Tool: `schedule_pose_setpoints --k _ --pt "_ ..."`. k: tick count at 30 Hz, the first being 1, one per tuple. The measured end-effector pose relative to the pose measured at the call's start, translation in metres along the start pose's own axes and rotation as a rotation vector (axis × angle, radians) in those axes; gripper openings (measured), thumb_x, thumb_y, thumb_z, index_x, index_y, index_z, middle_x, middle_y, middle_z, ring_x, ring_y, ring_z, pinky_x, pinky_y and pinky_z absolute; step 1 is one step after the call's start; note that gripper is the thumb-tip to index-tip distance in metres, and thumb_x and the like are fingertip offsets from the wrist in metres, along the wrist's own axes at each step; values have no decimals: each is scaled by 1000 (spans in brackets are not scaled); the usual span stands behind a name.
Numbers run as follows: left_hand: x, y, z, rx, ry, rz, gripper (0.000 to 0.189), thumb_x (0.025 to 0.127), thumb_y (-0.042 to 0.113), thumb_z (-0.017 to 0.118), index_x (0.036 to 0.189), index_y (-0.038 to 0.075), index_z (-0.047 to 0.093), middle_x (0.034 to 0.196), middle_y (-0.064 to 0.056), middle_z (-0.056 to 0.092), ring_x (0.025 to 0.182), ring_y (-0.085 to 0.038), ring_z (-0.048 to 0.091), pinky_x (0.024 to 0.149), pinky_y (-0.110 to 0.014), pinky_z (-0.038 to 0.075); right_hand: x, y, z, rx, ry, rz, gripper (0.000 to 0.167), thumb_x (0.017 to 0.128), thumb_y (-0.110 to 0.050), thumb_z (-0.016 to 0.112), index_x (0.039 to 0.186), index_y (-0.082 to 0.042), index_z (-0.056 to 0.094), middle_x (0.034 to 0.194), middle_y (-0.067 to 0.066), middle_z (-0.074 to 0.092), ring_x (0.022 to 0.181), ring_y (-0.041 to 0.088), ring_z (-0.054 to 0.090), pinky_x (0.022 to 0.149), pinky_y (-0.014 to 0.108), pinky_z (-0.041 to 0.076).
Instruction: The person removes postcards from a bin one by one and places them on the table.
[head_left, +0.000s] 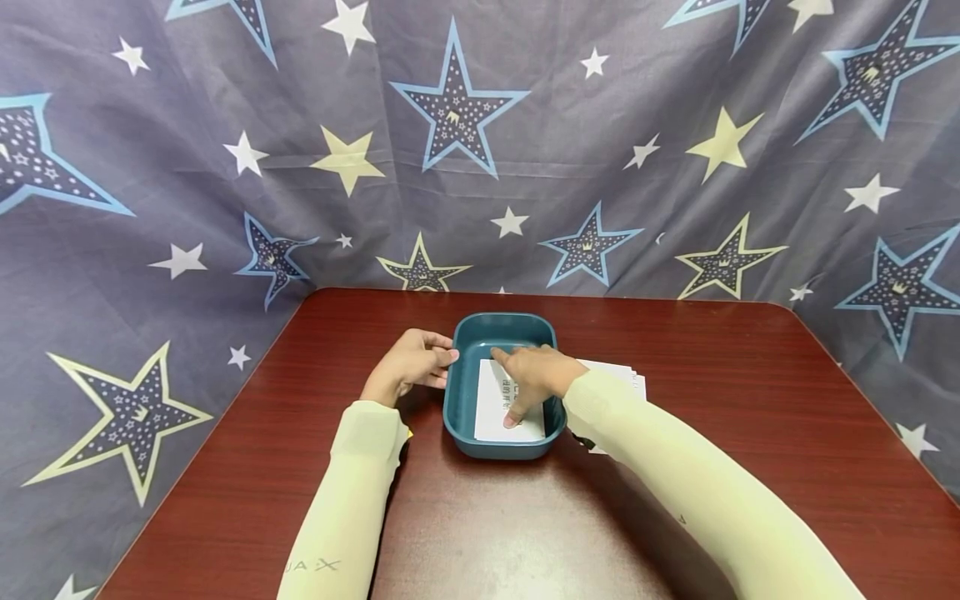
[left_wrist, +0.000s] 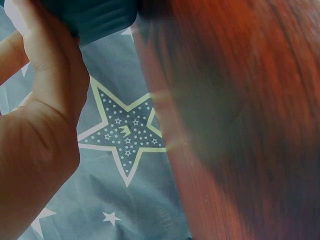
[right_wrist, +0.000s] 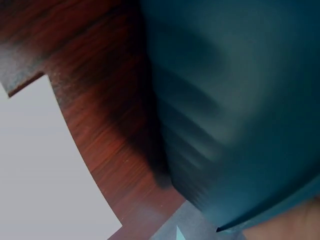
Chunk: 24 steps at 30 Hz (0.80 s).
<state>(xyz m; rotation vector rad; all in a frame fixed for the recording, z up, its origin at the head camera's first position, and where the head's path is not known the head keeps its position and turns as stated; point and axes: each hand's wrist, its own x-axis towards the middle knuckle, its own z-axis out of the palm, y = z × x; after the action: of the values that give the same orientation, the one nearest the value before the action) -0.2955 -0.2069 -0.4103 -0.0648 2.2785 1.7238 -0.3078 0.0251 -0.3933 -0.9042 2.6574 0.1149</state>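
A teal rectangular bin point(head_left: 504, 451) stands on the table, and a white printed card point(head_left: 489, 408) lies inside it. My left hand point(head_left: 416, 363) is at the bin's left side, fingertips right at the rim and outer wall. In the left wrist view this hand point(left_wrist: 47, 95) reaches up toward the bin's underside edge point(left_wrist: 105, 22). Over the card, my right hand point(head_left: 532, 375) reaches into the bin with fingers spread. Its thumb rests on the card's lower part and a fingertip is near the far edge. The right wrist view shows mostly the bin's ribbed wall point(right_wrist: 200, 125).
White sheets point(head_left: 617, 372) lie right of the bin, partly hidden beneath the right forearm; one sheet point(right_wrist: 45, 165) fills the right wrist view's left side. The reddish-brown table point(head_left: 735, 375) meets a grey star-patterned curtain point(head_left: 525, 183) at its back and sides.
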Motion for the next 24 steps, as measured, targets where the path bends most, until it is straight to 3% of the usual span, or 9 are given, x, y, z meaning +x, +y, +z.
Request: schedule_pose_setpoints --k 6,11,14,19,24 --pt "-1 1 1 1 1 -2 44 98 10 66 138 -7 54 112 -24 65 64 -14 64 60 -26 62 -1 0 0 -66 47 10 124 67 -72 83 161 -14 27 156 17 41 142 36 40 118 54 38" --pt "-1 2 1 5 -1 -3 46 98 11 66 138 -7 53 109 -22 66 65 -14 65 60 -26 62 -6 1 -3 -53 174 -1 97 74 -59 86 148 -9 46 141 17 50 126 33 44 106 51 46" --pt "-1 2 1 2 1 -9 45 98 11 66 138 -7 54 105 -20 67 65 -14 65 60 -26 62 -8 4 -7 58 257 -21 72 86 -43 82 141 -9 52 136 16 53 121 32 48 103 49 50" --pt "-3 4 1 -6 15 -23 40 98 11 67 134 -5 57 106 -20 67 68 -16 66 61 -28 63 -9 14 -10 357 394 -84 26 101 -13 63 126 -6 64 122 13 64 107 26 58 95 41 56" --pt "-3 3 1 3 14 -18 41 99 11 66 135 -6 56 106 -19 67 68 -16 66 61 -28 63 -12 23 -5 575 464 -113 18 103 -7 56 114 -6 70 108 10 71 94 21 64 85 36 58"
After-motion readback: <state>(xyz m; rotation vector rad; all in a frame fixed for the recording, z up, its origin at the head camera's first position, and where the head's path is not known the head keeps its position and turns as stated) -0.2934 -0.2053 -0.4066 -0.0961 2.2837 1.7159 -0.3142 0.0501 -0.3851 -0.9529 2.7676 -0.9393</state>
